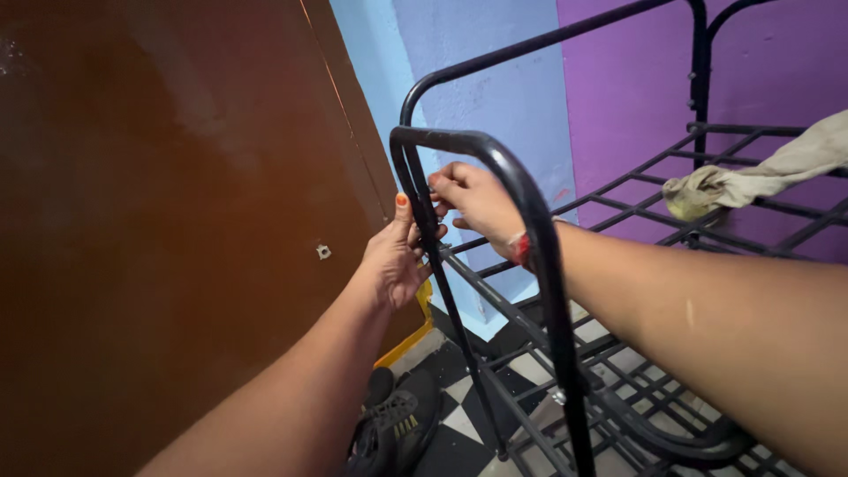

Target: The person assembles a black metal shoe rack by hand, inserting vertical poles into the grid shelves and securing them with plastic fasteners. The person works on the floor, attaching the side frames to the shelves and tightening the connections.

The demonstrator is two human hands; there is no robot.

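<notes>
A black metal rack frame [539, 238] of bent tubes and grid shelves stands in front of me. My left hand [397, 256] grips the upright tube of the near end piece from the left, thumb up along it. My right hand [477, 203] reaches through the frame, its fingers pinched at the same tube where a crossbar joins it; what they pinch is hidden. A red band sits on my right wrist.
A brown door [168, 221] fills the left side. Blue and purple walls [636, 79] stand behind the rack. A beige cloth [760, 172] lies on the upper grid shelf. A dark shoe [389, 424] rests on the black-and-white checkered floor below.
</notes>
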